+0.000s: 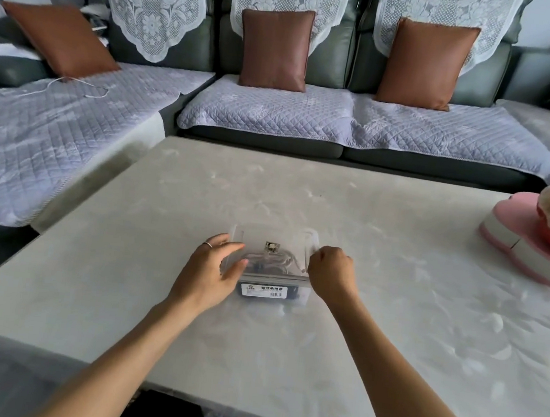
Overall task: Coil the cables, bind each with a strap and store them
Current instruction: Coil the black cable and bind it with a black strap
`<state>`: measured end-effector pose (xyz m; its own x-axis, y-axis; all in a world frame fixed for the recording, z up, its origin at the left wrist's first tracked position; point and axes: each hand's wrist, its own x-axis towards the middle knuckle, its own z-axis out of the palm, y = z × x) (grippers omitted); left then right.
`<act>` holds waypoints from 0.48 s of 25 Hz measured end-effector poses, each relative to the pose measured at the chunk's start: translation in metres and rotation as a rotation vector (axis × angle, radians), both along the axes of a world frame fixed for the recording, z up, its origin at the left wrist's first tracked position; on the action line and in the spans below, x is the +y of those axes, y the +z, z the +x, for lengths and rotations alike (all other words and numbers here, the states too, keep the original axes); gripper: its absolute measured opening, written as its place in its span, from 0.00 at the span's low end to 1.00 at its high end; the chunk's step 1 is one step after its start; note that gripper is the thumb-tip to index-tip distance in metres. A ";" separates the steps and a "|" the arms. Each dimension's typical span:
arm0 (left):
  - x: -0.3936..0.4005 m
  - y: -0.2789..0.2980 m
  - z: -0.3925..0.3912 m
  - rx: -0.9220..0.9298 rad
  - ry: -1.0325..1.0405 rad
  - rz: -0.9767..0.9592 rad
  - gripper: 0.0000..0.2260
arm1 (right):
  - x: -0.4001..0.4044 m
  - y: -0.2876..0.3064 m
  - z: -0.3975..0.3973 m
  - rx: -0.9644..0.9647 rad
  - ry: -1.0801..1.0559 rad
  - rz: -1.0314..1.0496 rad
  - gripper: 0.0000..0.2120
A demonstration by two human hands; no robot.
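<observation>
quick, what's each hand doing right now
Left hand: open, fingers spread against the left side of the clear box.
Right hand: curled at the box's right edge; its grip cannot be told.

Clear plastic lidded storage box (275, 242) on pale marble-patterned table (392, 307); coiled cables dimly visible inside. Left hand (213, 270) on box's left side, fingers spread; right hand (331, 271) curled at its right edge

Dark label (264, 289) on near side of clear plastic box (310, 246): white Chinese characters in bold line, apparently "软式收纳盒", reading uncertain. Small white logo at label's left end, finer print beneath, both too small to read. No other legible text.
</observation>
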<state>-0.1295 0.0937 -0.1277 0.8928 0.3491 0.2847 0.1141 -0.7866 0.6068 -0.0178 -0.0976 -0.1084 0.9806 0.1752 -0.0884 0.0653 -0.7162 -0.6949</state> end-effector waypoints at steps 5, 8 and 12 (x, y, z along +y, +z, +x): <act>0.003 -0.002 0.015 -0.010 0.162 -0.253 0.11 | -0.010 -0.008 0.010 0.357 -0.155 0.486 0.06; 0.000 -0.008 0.015 -0.080 0.276 -0.594 0.13 | -0.013 -0.011 0.010 0.412 -0.151 0.585 0.05; -0.010 -0.011 0.019 -0.094 0.425 -0.753 0.07 | -0.005 -0.009 0.002 0.072 -0.103 0.255 0.15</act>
